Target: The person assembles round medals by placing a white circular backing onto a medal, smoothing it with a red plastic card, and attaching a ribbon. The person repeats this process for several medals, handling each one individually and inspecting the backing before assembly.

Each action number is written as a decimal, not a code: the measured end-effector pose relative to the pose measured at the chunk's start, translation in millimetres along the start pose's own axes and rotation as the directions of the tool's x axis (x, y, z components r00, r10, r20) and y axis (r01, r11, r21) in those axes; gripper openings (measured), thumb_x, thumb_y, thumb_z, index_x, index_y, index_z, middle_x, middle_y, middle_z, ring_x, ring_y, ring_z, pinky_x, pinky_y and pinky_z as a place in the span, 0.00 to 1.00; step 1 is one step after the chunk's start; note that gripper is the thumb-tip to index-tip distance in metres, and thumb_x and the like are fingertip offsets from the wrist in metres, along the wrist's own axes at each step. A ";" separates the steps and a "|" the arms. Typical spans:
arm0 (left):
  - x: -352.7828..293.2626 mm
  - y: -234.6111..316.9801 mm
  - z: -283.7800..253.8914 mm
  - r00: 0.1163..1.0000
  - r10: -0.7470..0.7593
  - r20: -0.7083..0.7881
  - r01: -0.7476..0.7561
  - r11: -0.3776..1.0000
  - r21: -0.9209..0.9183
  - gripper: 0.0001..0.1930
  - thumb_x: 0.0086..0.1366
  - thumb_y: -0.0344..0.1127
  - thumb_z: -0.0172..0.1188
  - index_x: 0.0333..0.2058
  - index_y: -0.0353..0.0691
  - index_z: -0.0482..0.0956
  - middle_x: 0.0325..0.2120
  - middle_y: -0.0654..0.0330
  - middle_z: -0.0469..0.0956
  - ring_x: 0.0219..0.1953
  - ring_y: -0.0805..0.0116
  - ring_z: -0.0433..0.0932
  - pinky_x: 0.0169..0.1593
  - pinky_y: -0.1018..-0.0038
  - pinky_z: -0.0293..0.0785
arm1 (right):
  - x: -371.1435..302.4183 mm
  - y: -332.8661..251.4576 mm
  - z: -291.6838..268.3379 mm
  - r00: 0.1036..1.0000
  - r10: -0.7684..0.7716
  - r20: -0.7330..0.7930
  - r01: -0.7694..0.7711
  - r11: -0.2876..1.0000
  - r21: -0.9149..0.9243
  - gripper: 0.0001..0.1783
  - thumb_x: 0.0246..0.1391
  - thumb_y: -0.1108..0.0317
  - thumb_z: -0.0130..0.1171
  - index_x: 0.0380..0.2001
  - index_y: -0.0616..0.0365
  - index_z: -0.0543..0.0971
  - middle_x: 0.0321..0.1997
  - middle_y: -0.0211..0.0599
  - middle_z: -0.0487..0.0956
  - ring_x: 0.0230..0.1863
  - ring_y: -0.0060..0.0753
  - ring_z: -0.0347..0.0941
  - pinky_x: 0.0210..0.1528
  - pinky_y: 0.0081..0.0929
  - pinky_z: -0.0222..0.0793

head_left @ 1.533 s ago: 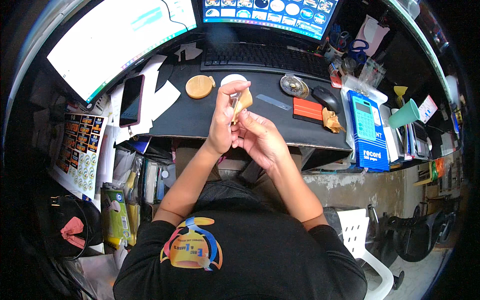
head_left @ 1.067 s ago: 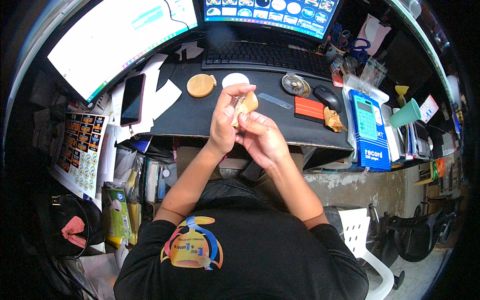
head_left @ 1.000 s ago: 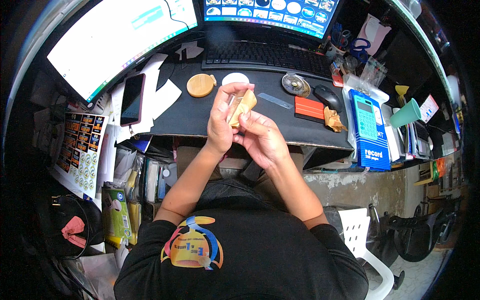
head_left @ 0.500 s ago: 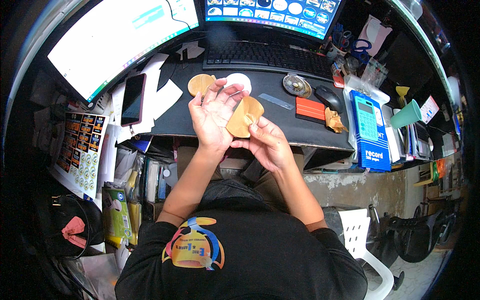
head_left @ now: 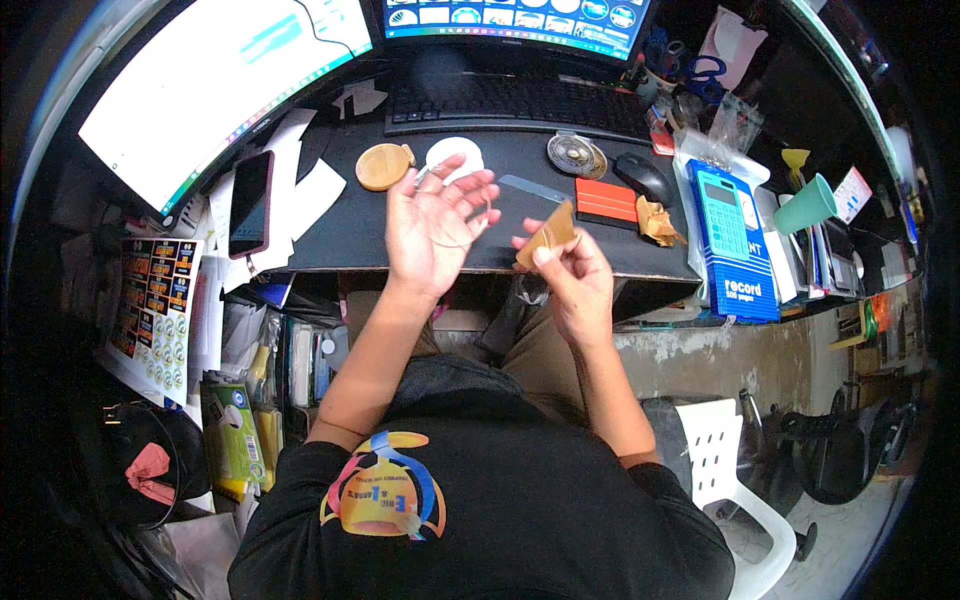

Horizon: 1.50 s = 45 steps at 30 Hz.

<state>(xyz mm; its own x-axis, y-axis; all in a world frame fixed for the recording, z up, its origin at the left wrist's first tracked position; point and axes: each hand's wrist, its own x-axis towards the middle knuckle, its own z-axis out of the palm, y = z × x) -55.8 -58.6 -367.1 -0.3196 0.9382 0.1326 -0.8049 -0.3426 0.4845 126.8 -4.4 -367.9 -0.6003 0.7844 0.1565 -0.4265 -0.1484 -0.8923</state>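
My left hand (head_left: pixel 438 225) is turned palm up over the desk's front edge, fingers spread. A faint curved outline shows on its palm; whether a thin clear piece lies there I cannot make out. To its right, my right hand (head_left: pixel 575 275) pinches a piece of brown paper (head_left: pixel 548 238) between thumb and fingers, bent and seen nearly edge-on. Beyond my left hand lie a tan round disc (head_left: pixel 380 168) and a white round disc (head_left: pixel 452 156), the white one partly covered by my fingers. Past my right hand rest a clear flat strip (head_left: pixel 537 188) and a red squeegee (head_left: pixel 606 202).
Crumpled brown paper (head_left: pixel 655 222) lies beside the squeegee. Behind are a mouse (head_left: pixel 642 174), a round metallic piece (head_left: pixel 574 155) and a keyboard (head_left: pixel 510 105). A phone (head_left: pixel 251 205) rests on papers at left. A calculator (head_left: pixel 722 215) and green cup (head_left: pixel 804 203) stand right.
My hands have come apart. The right hand has moved right with the brown paper, turning it edge-on, while the left hand stays palm up. The whole view has shifted slightly.
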 end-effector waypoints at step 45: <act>34.2 -8.6 -26.2 0.943 -0.131 -0.307 0.309 0.691 0.654 0.47 0.64 0.75 0.29 0.65 0.36 0.51 0.39 0.41 0.78 0.38 0.52 0.84 0.30 0.67 0.81 | -67.7 34.4 -100.9 0.979 0.155 -0.130 -0.103 0.935 0.341 0.03 0.58 0.74 0.58 0.36 0.58 0.76 0.37 0.32 0.78 0.37 0.28 0.75 0.44 0.36 0.76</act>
<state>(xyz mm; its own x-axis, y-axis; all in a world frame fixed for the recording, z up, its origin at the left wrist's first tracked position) -72.9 -24.8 -389.4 -0.3498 0.9144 -0.2039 -0.3281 0.0843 0.9409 221.0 -1.8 -452.0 -0.5658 0.8236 -0.0407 -0.5673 -0.4246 -0.7056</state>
